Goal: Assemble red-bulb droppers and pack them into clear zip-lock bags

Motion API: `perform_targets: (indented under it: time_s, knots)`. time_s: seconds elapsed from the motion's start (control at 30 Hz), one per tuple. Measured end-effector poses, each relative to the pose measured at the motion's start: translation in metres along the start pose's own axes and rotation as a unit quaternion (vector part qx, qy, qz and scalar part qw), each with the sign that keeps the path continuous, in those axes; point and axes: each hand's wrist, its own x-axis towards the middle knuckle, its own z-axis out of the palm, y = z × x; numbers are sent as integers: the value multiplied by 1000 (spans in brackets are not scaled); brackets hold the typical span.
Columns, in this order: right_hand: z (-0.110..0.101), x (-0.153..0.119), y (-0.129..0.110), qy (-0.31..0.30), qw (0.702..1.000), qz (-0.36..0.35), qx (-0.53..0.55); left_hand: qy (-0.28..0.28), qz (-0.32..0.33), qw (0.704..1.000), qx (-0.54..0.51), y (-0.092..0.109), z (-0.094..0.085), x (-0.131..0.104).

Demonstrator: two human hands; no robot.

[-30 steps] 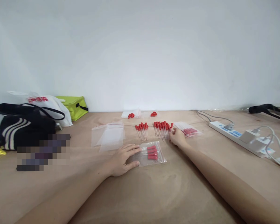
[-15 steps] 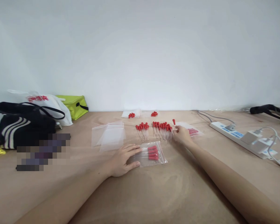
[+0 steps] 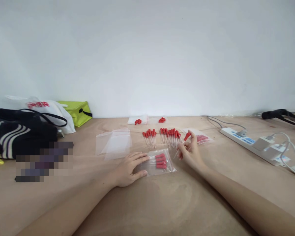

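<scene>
My left hand (image 3: 131, 168) lies flat with its fingers apart, resting on the left end of a clear zip bag (image 3: 151, 171). Inside that bag are several droppers with red bulbs (image 3: 161, 160), lying side by side. My right hand (image 3: 190, 152) pinches a single dropper (image 3: 186, 136), tilted, its red bulb up and its clear tip pointing down left toward the bag's open end. Just behind are two groups of red-bulbed droppers, a left one (image 3: 149, 137) and a right one (image 3: 170, 134), laid on the table with their bulbs away from me.
Flat clear bags (image 3: 116, 144) lie left of the droppers. Filled bags sit at the back (image 3: 138, 121) and right (image 3: 201, 137). A power strip (image 3: 248, 142) with chargers and cables is at right. A black bag (image 3: 27, 137) and a lime-green bag (image 3: 76, 113) stand at left.
My right hand has moved slightly toward me with the dropper, which has gone from nearly upright to slanting. My left hand stays on the bag.
</scene>
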Motion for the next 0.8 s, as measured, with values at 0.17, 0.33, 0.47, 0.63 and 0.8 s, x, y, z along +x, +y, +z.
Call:
perform_targets:
  time_s: [0.17, 0.33, 0.47, 0.63, 0.8]
  knots:
    - [6, -3, 6, 1, 1000, -3, 17, -2, 4, 1000, -7, -1, 1, 0]
    - [10, -5, 2, -14, 1000, 3, 24, -16, -3, 1000, 2, -1, 0, 1]
    - [17, -9, -1, -32, 998, 5, 46, -13, -5, 1000, 4, -1, 0, 1]
    - [20, -10, 2, -28, 998, -6, 59, -14, -3, 1000, 4, -3, 1, 0]
    - [20, -8, 5, -10, 997, -24, 79, -12, 6, 1000, 9, -5, 3, 0]
